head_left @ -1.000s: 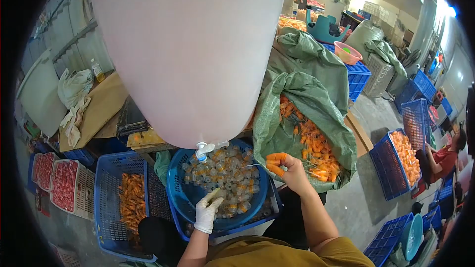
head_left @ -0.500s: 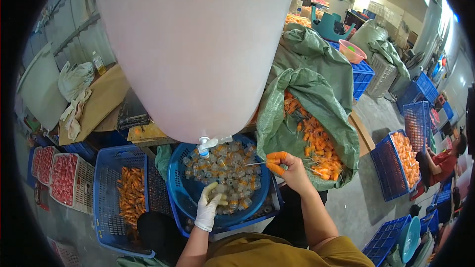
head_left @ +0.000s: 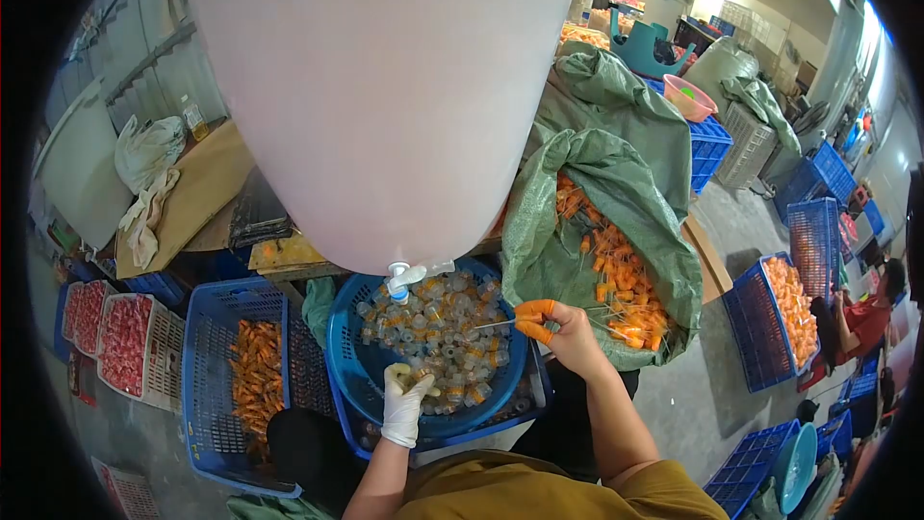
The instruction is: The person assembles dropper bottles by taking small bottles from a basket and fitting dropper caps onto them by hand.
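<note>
My left hand [head_left: 403,403], in a white glove with yellowish fingertips, is curled at the near left of a blue basin [head_left: 339,366]. Whatever lies within its fingers I cannot make out. Small clear bottles [head_left: 438,332] with orange-yellow bands fill the basin around it. Over the basin's right rim, my right hand [head_left: 568,335] has orange coverings on its thumb and finger. It pinches a thin white stick [head_left: 498,324] pointing left over the bottles. Beside that hand, a green woven sack [head_left: 539,260] lies open with orange caps on thin stems [head_left: 626,279] inside.
A large pale tank [head_left: 375,106] with a white tap [head_left: 409,277] hangs over the basin's back. A blue crate [head_left: 207,395] of orange pieces stands left, near white baskets [head_left: 173,356] of pink pieces. Right, a person in a red top [head_left: 866,313] sits by another crate [head_left: 746,337].
My left fingers have curled in closer at the near left of the basin. My right hand has shifted slightly left with the stick. The view has moved a little.
</note>
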The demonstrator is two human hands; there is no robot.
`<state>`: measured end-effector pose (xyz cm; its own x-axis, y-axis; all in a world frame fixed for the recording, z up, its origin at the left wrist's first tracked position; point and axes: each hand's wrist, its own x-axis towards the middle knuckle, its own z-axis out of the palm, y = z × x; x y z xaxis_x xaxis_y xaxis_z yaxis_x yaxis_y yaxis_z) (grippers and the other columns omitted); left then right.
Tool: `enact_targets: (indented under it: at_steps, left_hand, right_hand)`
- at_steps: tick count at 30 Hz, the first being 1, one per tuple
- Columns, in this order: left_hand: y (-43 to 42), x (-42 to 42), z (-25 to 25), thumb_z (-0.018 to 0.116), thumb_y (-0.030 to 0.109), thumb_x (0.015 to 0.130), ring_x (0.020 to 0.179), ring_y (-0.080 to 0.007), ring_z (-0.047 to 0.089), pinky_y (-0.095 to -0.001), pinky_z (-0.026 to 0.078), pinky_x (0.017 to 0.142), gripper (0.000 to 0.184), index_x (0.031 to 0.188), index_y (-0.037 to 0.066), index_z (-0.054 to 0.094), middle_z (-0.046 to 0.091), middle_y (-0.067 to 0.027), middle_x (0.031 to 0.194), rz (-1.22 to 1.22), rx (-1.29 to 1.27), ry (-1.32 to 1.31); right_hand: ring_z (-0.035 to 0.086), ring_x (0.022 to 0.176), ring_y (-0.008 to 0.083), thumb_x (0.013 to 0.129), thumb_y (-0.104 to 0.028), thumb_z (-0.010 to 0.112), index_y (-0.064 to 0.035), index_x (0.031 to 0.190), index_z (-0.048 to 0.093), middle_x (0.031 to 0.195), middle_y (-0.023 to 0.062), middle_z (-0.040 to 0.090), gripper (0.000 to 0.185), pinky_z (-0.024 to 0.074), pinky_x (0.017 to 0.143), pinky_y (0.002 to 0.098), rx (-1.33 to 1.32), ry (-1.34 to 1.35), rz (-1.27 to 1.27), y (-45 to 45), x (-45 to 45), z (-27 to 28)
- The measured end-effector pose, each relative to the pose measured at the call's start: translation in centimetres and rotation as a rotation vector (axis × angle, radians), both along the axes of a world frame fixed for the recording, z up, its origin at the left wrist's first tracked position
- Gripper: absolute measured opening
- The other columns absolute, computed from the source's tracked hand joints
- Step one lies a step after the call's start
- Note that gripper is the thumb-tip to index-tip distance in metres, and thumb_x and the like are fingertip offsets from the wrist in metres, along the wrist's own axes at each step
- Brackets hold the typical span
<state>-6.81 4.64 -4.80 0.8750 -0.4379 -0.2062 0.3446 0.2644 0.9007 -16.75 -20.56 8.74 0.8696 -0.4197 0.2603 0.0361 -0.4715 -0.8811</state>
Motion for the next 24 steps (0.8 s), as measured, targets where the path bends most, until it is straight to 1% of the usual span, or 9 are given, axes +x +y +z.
enact_targets:
  at_steps: [1,3,4,6,9,15,19,21,24]
  left_hand:
    - [0.0,0.0,-0.2,0.065,-0.006,0.083,0.072,-0.0164,0.062,-0.0272,0.053,0.060,0.036,0.103,0.009,0.040,0.057,-0.0053,0.091,0.000,0.000,0.000]
    - [-0.2,0.0,-0.1,0.065,-0.006,0.083,0.081,-0.0157,0.062,-0.0290,0.055,0.068,0.037,0.111,0.007,0.044,0.058,-0.0067,0.096,0.040,0.029,-0.015]
    - [-0.2,0.0,0.2,0.065,-0.006,0.083,0.081,-0.0157,0.062,-0.0290,0.055,0.068,0.037,0.111,0.007,0.044,0.058,-0.0067,0.096,0.040,0.029,-0.015]
    - [-0.1,0.0,1.0,0.064,-0.005,0.084,0.089,-0.0148,0.060,-0.0291,0.056,0.074,0.037,0.116,0.003,0.047,0.060,-0.0080,0.102,-0.014,0.038,-0.006]
    - [-0.1,-0.1,1.2,0.063,-0.005,0.085,0.088,-0.0139,0.061,-0.0285,0.055,0.077,0.033,0.115,0.001,0.051,0.060,-0.0085,0.106,-0.026,0.029,0.014]
    - [-0.2,-0.2,1.5,0.062,-0.003,0.086,0.087,-0.0136,0.061,-0.0278,0.054,0.078,0.030,0.115,0.000,0.053,0.061,-0.0077,0.104,-0.017,0.044,0.014]
    - [-0.1,-0.2,1.6,0.063,-0.003,0.087,0.087,-0.0131,0.061,-0.0272,0.054,0.078,0.031,0.116,0.000,0.053,0.062,-0.0075,0.102,-0.012,0.071,0.028]
    - [-0.2,-0.2,1.3,0.062,-0.002,0.087,0.087,-0.0129,0.061,-0.0268,0.054,0.077,0.032,0.117,0.000,0.053,0.062,-0.0073,0.101,0.004,0.041,0.006]
    - [-0.2,-0.3,1.6,0.062,-0.001,0.087,0.087,-0.0127,0.061,-0.0269,0.054,0.077,0.031,0.117,0.000,0.053,0.063,-0.0071,0.100,0.008,0.049,0.002]
  right_hand:
    - [0.057,0.073,0.0126,0.080,-0.008,0.074,-0.0047,0.104,0.068,0.079,0.0044,0.063,0.025,0.0473,0.069,0.0267,0.000,0.000,0.000,0.0,0.0,-0.1]
    - [0.057,0.073,0.0126,0.080,-0.008,0.074,-0.0042,0.103,0.068,0.079,0.0045,0.063,0.024,0.0474,0.069,0.0269,-0.007,-0.001,-0.006,0.1,0.0,-0.2]
    - [0.057,0.073,0.0126,0.080,-0.008,0.074,-0.0042,0.103,0.068,0.079,0.0045,0.063,0.024,0.0474,0.069,0.0269,-0.007,-0.001,-0.006,0.1,0.0,-0.1]
    - [0.057,0.073,0.0125,0.081,-0.008,0.074,-0.0036,0.103,0.067,0.079,0.0047,0.063,0.024,0.0474,0.068,0.0269,0.001,0.014,-0.005,0.2,-0.1,0.0]
    - [0.057,0.073,0.0124,0.081,-0.008,0.074,-0.0028,0.103,0.067,0.078,0.0049,0.064,0.024,0.0474,0.068,0.0269,-0.012,0.005,0.003,0.2,0.0,0.0]
    - [0.059,0.072,0.0129,0.082,-0.009,0.073,-0.0029,0.102,0.067,0.078,0.0051,0.065,0.021,0.0479,0.068,0.0274,0.025,0.024,-0.019,0.1,0.0,-0.5]
    - [0.060,0.073,0.0125,0.082,-0.009,0.072,-0.0032,0.102,0.066,0.079,0.0047,0.065,0.022,0.0488,0.070,0.0269,-0.020,0.052,-0.022,0.1,-0.1,-0.1]
    - [0.061,0.075,0.0116,0.083,-0.008,0.072,-0.0033,0.103,0.063,0.080,0.0043,0.065,0.022,0.0495,0.072,0.0261,0.111,-0.043,-0.047,0.3,0.0,-0.5]
    - [0.061,0.076,0.0104,0.083,-0.006,0.071,-0.0031,0.103,0.061,0.082,0.0034,0.066,0.022,0.0500,0.073,0.0262,0.123,-0.080,-0.009,-0.2,0.0,-0.8]
